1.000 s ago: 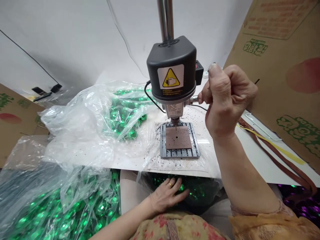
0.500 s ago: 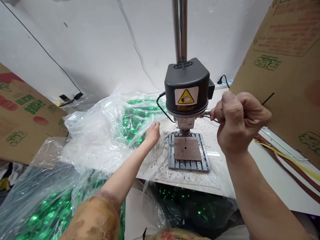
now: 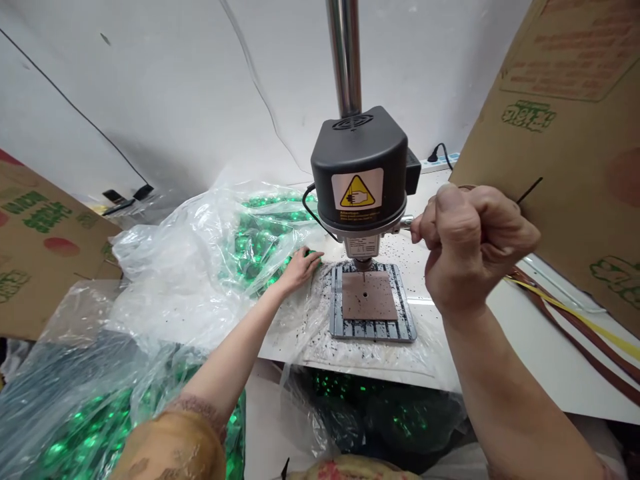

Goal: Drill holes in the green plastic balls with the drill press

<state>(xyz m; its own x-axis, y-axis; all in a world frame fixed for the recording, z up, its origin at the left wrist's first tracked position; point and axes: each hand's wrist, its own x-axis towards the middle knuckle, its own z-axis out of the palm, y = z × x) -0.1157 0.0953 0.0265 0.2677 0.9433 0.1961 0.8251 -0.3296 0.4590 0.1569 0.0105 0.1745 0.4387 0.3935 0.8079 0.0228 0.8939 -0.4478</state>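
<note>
A small black drill press (image 3: 363, 167) with a hand-warning label stands in front of me. My right hand (image 3: 467, 247) is closed round its feed handle (image 3: 406, 223) at the machine's right side. Below the chuck and thin drill bit (image 3: 365, 275), a brown square board (image 3: 370, 297) with a dark hole lies on the slotted metal base plate (image 3: 407, 327). My left hand (image 3: 300, 269) is left of the base, beside shiny green pieces (image 3: 255, 243) under clear plastic. Its fingers are apart, with a bit of green at the fingertips; whether they touch it I cannot tell.
Dark shavings lie scattered around the base. Clear plastic sheeting (image 3: 170, 260) covers the left of the white table (image 3: 540, 363). Cardboard boxes stand at left (image 3: 45, 247) and right (image 3: 565, 147). Brown and yellow straps (image 3: 575, 320) lie at right. More green pieces (image 3: 85, 433) sit in plastic lower left.
My left hand's fingers have gone from curled together to spread, near the same place by the green pieces. My right hand keeps its grip on the handle. The view has shifted slightly.
</note>
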